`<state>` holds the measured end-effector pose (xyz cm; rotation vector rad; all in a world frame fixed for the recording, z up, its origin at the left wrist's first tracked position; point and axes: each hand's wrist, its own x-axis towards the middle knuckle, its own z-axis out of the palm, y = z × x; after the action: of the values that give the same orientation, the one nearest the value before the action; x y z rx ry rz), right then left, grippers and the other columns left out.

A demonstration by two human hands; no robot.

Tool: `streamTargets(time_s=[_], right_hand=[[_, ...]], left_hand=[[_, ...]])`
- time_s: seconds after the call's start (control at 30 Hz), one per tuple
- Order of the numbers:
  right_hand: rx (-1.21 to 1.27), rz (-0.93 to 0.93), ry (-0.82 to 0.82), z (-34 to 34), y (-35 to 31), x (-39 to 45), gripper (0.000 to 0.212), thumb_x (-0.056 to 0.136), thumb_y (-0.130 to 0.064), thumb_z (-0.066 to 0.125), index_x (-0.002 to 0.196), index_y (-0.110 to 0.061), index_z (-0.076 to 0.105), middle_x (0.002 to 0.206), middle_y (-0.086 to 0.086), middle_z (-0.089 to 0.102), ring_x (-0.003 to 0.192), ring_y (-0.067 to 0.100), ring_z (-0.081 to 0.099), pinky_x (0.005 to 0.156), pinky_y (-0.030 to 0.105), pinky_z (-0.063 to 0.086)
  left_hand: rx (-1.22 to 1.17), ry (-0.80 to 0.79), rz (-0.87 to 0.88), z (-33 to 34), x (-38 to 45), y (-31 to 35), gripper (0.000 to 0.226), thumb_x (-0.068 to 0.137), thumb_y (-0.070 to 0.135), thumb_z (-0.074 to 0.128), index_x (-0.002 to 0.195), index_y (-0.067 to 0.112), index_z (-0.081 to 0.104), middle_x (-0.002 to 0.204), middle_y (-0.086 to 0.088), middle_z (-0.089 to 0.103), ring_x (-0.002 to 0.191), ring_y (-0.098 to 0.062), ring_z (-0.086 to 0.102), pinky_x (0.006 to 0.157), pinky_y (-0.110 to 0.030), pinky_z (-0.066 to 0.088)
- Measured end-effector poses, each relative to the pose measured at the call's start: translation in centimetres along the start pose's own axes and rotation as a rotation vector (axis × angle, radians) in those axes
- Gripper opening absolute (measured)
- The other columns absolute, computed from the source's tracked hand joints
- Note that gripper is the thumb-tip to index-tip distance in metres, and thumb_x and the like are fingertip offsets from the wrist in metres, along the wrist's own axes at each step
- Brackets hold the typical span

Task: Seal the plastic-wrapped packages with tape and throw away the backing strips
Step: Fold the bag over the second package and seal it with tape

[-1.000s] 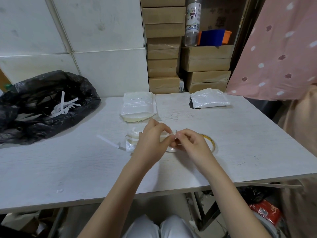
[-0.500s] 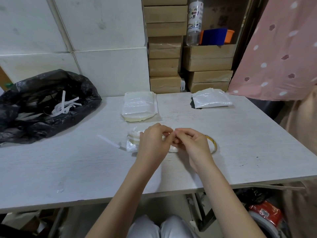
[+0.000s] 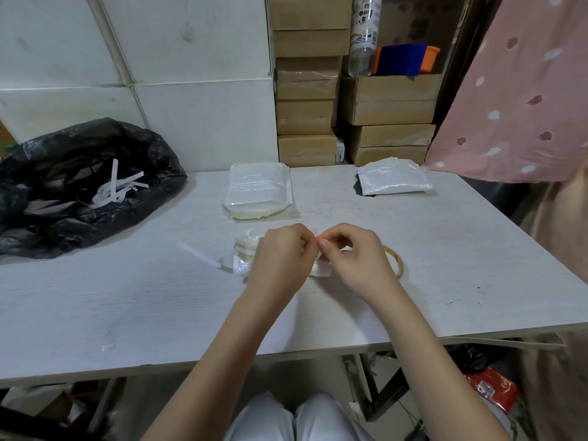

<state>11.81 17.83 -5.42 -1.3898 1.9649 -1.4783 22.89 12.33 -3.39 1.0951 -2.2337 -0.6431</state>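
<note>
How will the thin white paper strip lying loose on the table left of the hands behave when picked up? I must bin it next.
The thin white paper backing strip lies flat, so lifting an edge may need a fingernail. It looks very light and floppy, like the curled strips in the black plastic bag, so it will probably droop and might drift when dropped.

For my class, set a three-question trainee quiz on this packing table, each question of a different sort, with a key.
1. True or false: the loose backing strip lies on the table to the left of the package under the hands.
2. What holds the discarded strips? A. a cardboard box B. the black bag C. a blue tub
3. How many wrapped packages lie untouched at the far side of the table?

Key
1. True; it lies left of the left hand and right hand.
2. B
3. Two: the centre stack and the right package.
</note>
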Motion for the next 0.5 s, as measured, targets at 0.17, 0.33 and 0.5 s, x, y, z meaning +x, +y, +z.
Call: streamTargets(time_s=[0.17, 0.33, 0.5], right_hand=[[-0.108, -0.034, 0.006, 0.51, -0.47, -0.27, 0.010, 0.086, -0.005, 0.056, 0.083, -0.010, 0.064, 0.077, -0.004, 0.063, 0.074, 0.011, 0.059, 0.069, 0.022, 0.049], [-0.076, -0.033, -0.018, 0.41, -0.36, -0.39, 0.011, 0.086, -0.003, 0.055, 0.082, -0.011, 0.062, 0.077, -0.004, 0.063, 0.073, 0.008, 0.058, 0.069, 0.023, 0.050], [0.113, 0.045, 0.002, 0.72, -0.13, -0.53, 0.019, 0.086, -0.001, 0.055, 0.076, -0.017, 0.060, 0.072, -0.011, 0.062, 0.067, -0.004, 0.056, 0.066, 0.009, 0.045]], left_hand=[[0.049, -0.015, 0.012, -0.04, -0.03, 0.26, 0.019, 0.089, 0.019, 0.053, 0.090, 0.005, 0.065, 0.089, -0.007, 0.070, 0.078, -0.025, 0.059, 0.071, -0.036, 0.044], [0.084, -0.059, 0.067, -0.13, 0.21, 0.02, 0.014, 0.087, 0.015, 0.051, 0.086, 0.003, 0.059, 0.084, -0.010, 0.067, 0.072, -0.028, 0.055, 0.067, -0.036, 0.041], [-0.032, -0.035, -0.009, -0.29, 0.30, -0.03, 0.011, 0.085, 0.019, 0.056, 0.076, 0.012, 0.057, 0.081, -0.005, 0.068, 0.083, -0.022, 0.060, 0.072, -0.034, 0.046]])
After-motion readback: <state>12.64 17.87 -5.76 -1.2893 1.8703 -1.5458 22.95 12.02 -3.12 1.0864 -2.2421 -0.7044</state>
